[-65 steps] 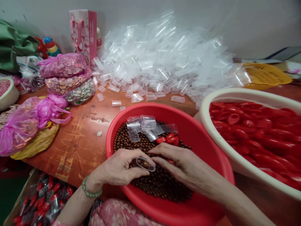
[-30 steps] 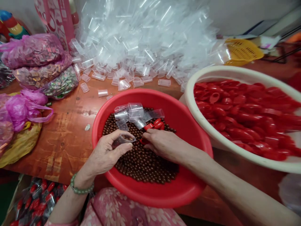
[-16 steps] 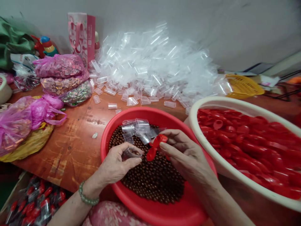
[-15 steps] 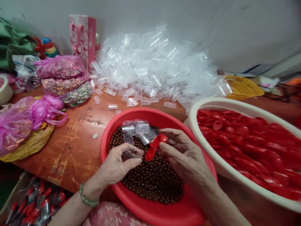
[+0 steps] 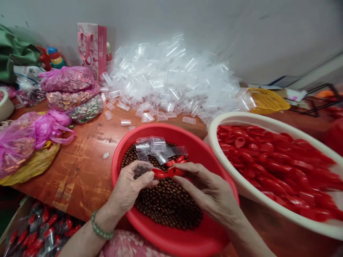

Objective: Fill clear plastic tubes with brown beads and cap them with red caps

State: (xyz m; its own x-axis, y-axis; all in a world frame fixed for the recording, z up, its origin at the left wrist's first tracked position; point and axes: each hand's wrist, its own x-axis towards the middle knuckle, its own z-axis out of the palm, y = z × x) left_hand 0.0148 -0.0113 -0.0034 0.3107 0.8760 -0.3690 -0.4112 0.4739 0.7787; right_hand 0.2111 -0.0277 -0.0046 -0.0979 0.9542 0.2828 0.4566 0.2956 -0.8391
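My left hand [image 5: 135, 182] is closed round a clear plastic tube [image 5: 142, 168] with dark balls showing inside. Between the fingers of my right hand [image 5: 207, 187] is a red plastic cap [image 5: 174, 172] with an open flip lid. One end of the cap meets the mouth of the tube; how far it sits in cannot be made out. Both hands are above a red basin [image 5: 214, 228] of small shiny brown balls [image 5: 168, 207]. On the balls, beyond my hands, lie several clear tubes [image 5: 158, 144] and a few red caps [image 5: 182, 159].
To the right stands a white oval tub [image 5: 214, 128] of red caps [image 5: 281, 167]. Clear tubes [image 5: 171, 78] are heaped against the wall. Pink bags [image 5: 69, 78] of small pieces lie left. A box of filled, red-capped tubes [image 5: 40, 228] sits low at left. A yellow basket [image 5: 268, 101] is behind the tub.
My right hand has brought the red cap left and down to the tube. The left hand has turned the tube so its mouth faces the cap. The view has shifted slightly.
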